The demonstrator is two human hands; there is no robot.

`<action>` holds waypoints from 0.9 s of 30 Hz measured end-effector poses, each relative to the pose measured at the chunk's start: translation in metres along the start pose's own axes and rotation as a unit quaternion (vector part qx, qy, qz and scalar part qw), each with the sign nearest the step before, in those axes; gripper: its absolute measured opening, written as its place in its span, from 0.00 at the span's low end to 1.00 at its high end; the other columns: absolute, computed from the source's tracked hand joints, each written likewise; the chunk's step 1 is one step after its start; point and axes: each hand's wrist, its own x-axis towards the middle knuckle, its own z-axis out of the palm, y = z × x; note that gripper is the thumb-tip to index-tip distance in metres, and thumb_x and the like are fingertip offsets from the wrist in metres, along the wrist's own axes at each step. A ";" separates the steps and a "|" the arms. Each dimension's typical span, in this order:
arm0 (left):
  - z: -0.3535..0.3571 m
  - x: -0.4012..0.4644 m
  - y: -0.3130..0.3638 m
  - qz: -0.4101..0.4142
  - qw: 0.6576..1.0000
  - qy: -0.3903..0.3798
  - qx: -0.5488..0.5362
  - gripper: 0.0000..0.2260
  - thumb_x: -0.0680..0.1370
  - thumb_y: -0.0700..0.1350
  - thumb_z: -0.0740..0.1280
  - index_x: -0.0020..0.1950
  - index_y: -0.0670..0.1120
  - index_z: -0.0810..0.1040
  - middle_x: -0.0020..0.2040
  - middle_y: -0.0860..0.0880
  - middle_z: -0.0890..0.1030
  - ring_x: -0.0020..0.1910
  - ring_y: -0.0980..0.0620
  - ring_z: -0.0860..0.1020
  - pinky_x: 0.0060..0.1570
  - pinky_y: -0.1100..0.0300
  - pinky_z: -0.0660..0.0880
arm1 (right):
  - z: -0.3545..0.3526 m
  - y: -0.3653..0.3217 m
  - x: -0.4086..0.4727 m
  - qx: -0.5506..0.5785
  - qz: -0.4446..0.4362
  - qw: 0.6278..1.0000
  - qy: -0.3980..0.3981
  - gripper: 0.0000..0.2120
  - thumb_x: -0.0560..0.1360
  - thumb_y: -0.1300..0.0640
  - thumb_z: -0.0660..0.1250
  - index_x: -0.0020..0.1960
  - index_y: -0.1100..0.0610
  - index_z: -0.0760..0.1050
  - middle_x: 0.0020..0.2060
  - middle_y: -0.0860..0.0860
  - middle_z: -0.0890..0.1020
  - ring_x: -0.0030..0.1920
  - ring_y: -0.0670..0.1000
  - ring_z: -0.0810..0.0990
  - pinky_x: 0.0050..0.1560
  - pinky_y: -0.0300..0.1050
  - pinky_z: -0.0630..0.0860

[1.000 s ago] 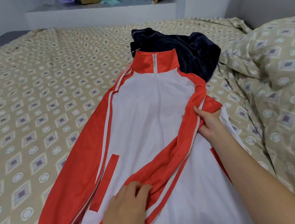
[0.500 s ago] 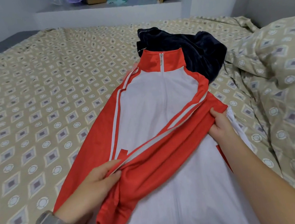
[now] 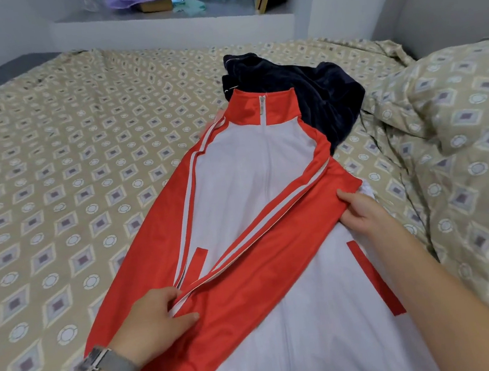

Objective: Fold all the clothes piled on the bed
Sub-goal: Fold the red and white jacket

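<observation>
Flat between both hands lay the red-and-white zip-up track jacket (image 3: 246, 185) on the beige diamond-patterned bedsheet (image 3: 52, 164), its right sleeve (image 3: 262, 244) folded diagonally across the white front. The left hand (image 3: 152, 321), a grey watch (image 3: 105, 366) on its wrist, pinched the sleeve's lower end with curled fingers. The right hand (image 3: 362, 214) gripped its upper fold. Beyond both hands sat a crumpled dark navy fleece garment (image 3: 318, 91).

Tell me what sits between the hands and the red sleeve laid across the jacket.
Nothing visible does. The left hand already pinches the red sleeve at its lower end, and the right hand grips it near the shoulder, on the white jacket. The navy garment lies beyond the collar, clear of both.
</observation>
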 end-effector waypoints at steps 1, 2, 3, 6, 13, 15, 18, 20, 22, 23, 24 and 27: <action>0.000 -0.002 0.000 0.008 0.999 0.013 0.048 0.09 0.72 0.49 0.74 0.40 0.57 0.74 0.37 0.57 0.77 0.40 0.56 0.75 0.38 0.67 0.67 | -0.003 -0.003 -0.001 -0.020 0.004 1.000 -0.008 0.09 0.81 0.65 0.58 0.56 0.60 0.76 0.42 0.54 0.85 0.40 0.50 0.85 0.53 0.47 0.79; 0.000 -0.003 -0.001 0.013 0.997 0.025 0.078 0.10 0.73 0.49 0.73 0.40 0.58 0.72 0.38 0.58 0.74 0.41 0.55 0.74 0.38 0.65 0.65 | -0.006 -0.004 -0.002 -0.041 0.000 0.999 -0.014 0.09 0.81 0.66 0.58 0.55 0.60 0.76 0.44 0.54 0.85 0.39 0.49 0.85 0.48 0.45 0.82; 0.000 -0.002 -0.004 0.008 0.996 0.019 0.091 0.08 0.73 0.50 0.73 0.41 0.57 0.73 0.39 0.58 0.74 0.43 0.55 0.74 0.40 0.63 0.65 | -0.008 -0.005 -0.003 -0.055 -0.008 0.998 -0.018 0.10 0.81 0.67 0.58 0.54 0.59 0.76 0.44 0.54 0.85 0.38 0.49 0.85 0.43 0.44 0.83; 0.002 0.000 -0.009 0.006 0.997 -0.004 0.075 0.07 0.73 0.51 0.72 0.47 0.50 0.78 0.42 0.55 0.77 0.45 0.55 0.76 0.44 0.64 0.68 | -0.007 -0.005 -0.006 -0.077 -0.055 0.995 -0.008 0.14 0.79 0.72 0.59 0.54 0.56 0.76 0.38 0.50 0.86 0.39 0.47 0.85 0.39 0.42 0.83; 0.000 0.008 -0.013 0.042 0.999 -0.006 0.000 0.12 0.66 0.47 0.79 0.45 0.52 0.81 0.39 0.55 0.82 0.39 0.61 0.79 0.40 0.69 0.70 | -0.004 -0.003 0.007 -0.100 -0.141 0.985 -0.014 0.22 0.73 0.77 0.63 0.58 0.54 0.74 0.53 0.54 0.81 0.50 0.50 0.83 0.50 0.43 0.81; -0.001 0.011 -0.016 0.040 0.998 0.004 0.038 0.14 0.65 0.48 0.79 0.47 0.50 0.81 0.41 0.54 0.82 0.42 0.59 0.78 0.42 0.67 0.70 | -0.007 -0.005 0.009 -0.110 -0.148 0.983 -0.009 0.23 0.73 0.77 0.63 0.59 0.54 0.75 0.53 0.53 0.82 0.47 0.47 0.84 0.51 0.44 0.81; 0.000 0.014 -0.017 0.038 0.997 0.001 0.064 0.16 0.67 0.52 0.78 0.49 0.49 0.79 0.44 0.53 0.80 0.45 0.55 0.77 0.46 0.63 0.70 | -0.012 -0.010 0.015 -0.127 -0.138 0.982 -0.010 0.23 0.74 0.76 0.63 0.64 0.58 0.74 0.54 0.52 0.82 0.46 0.47 0.84 0.52 0.44 0.80; 0.000 0.015 -0.015 0.038 0.998 -0.001 0.049 0.16 0.69 0.57 0.75 0.49 0.49 0.78 0.44 0.52 0.80 0.44 0.55 0.77 0.46 0.62 0.71 | -0.013 -0.016 0.017 -0.131 -0.110 0.985 -0.005 0.20 0.75 0.72 0.65 0.66 0.59 0.73 0.54 0.53 0.83 0.46 0.47 0.84 0.49 0.43 0.82; 0.000 0.015 -0.013 0.042 0.998 0.006 0.044 0.13 0.72 0.57 0.72 0.48 0.50 0.77 0.43 0.53 0.80 0.43 0.55 0.77 0.45 0.62 0.71 | -0.011 -0.024 0.010 -0.208 -0.072 0.974 0.050 0.14 0.75 0.61 0.70 0.60 0.61 0.76 0.48 0.55 0.83 0.43 0.51 0.84 0.41 0.45 0.83; 0.002 0.015 -0.013 0.046 0.998 0.011 0.048 0.11 0.73 0.56 0.71 0.47 0.52 0.76 0.42 0.53 0.79 0.43 0.56 0.77 0.44 0.64 0.70 | -0.011 -0.027 0.007 -0.310 -0.073 0.941 0.109 0.15 0.73 0.54 0.74 0.54 0.62 0.78 0.43 0.57 0.83 0.41 0.54 0.84 0.39 0.47 0.83; 0.004 0.015 -0.013 0.052 0.997 0.018 0.061 0.09 0.74 0.55 0.71 0.46 0.54 0.74 0.42 0.54 0.78 0.43 0.56 0.77 0.42 0.66 0.69 | -0.011 -0.030 0.004 -0.429 -0.109 0.879 0.177 0.20 0.69 0.47 0.76 0.47 0.64 0.78 0.37 0.58 0.82 0.39 0.58 0.83 0.37 0.49 0.81; 0.012 0.014 -0.010 0.065 0.989 0.035 0.125 0.13 0.74 0.60 0.68 0.44 0.54 0.68 0.42 0.54 0.78 0.46 0.53 0.78 0.46 0.60 0.72 | -0.003 -0.031 -0.005 -0.595 -0.307 0.702 0.242 0.19 0.69 0.50 0.76 0.47 0.63 0.73 0.40 0.57 0.77 0.44 0.61 0.77 0.42 0.51 0.72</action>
